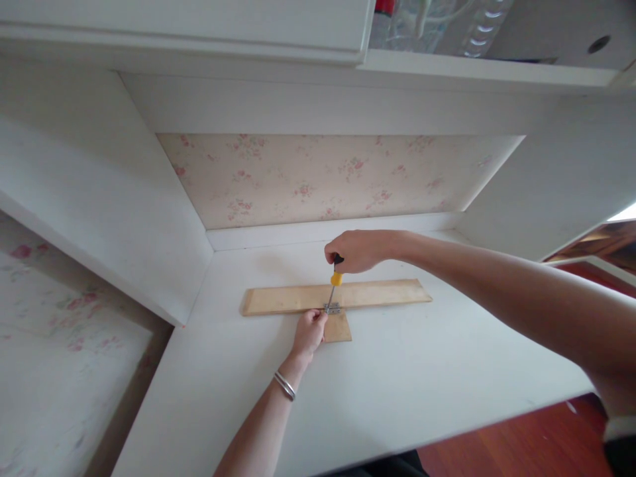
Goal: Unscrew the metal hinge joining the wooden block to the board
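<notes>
My right hand is wrapped round the black and yellow handle of a screwdriver, which points down and leans slightly. Its tip meets a small metal hinge. The hinge lies across the joint between a long wooden board and a short wooden piece, both flat on the white surface. Beside the screwdriver tip, the fingers of my left hand are pinched together at the hinge's left edge. Whatever they pinch is too small to make out. A silver bangle circles my left wrist.
The white desktop ends at a front edge above a red-brown floor. White side panels stand left and right, with a flowered back wall between them. Overhead, an open shelf holds clear plastic items.
</notes>
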A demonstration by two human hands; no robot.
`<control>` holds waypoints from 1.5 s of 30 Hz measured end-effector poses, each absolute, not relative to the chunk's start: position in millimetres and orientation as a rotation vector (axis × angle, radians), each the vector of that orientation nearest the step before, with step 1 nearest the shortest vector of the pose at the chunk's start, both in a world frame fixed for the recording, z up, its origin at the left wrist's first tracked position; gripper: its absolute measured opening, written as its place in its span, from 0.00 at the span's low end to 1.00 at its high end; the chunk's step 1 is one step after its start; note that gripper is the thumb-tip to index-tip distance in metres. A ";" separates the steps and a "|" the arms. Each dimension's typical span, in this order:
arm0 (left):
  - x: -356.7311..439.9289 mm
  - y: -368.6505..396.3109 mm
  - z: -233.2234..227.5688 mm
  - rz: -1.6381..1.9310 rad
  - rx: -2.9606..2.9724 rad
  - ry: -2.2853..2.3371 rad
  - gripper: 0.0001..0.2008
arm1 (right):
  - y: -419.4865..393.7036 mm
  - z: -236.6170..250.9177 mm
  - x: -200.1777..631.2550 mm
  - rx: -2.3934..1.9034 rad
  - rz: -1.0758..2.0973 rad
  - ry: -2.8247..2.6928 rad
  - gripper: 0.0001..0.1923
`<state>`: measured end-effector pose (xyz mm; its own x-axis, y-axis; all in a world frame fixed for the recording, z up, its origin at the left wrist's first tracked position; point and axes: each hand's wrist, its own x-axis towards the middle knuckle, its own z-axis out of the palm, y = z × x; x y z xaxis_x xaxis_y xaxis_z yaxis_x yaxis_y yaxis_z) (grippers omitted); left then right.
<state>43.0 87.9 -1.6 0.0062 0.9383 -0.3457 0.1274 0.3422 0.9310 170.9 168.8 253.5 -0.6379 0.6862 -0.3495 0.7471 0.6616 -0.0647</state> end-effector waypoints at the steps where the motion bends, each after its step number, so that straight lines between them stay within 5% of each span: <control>1: 42.9 87.8 -1.5 0.863 1.048 1.421 0.12 | 168.8 254.5 170.3 1.101 -0.299 2.621 0.15; 26: 42.7 88.7 1.4 0.817 0.980 1.391 0.10 | 164.5 259.0 181.3 0.886 -0.349 2.747 0.19; 36: 40.3 91.6 -3.4 0.772 1.001 1.319 0.14 | 159.3 257.5 179.2 0.955 -0.390 2.783 0.07; 45: 43.1 90.4 2.4 0.769 0.999 1.355 0.13 | 157.3 249.3 172.6 1.139 -0.238 2.764 0.26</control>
<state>43.1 90.4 2.4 0.0954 0.9037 -0.4174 0.1053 0.4078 0.9070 172.6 157.3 249.3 -0.7031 0.6850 -0.1908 0.7075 0.7007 -0.0918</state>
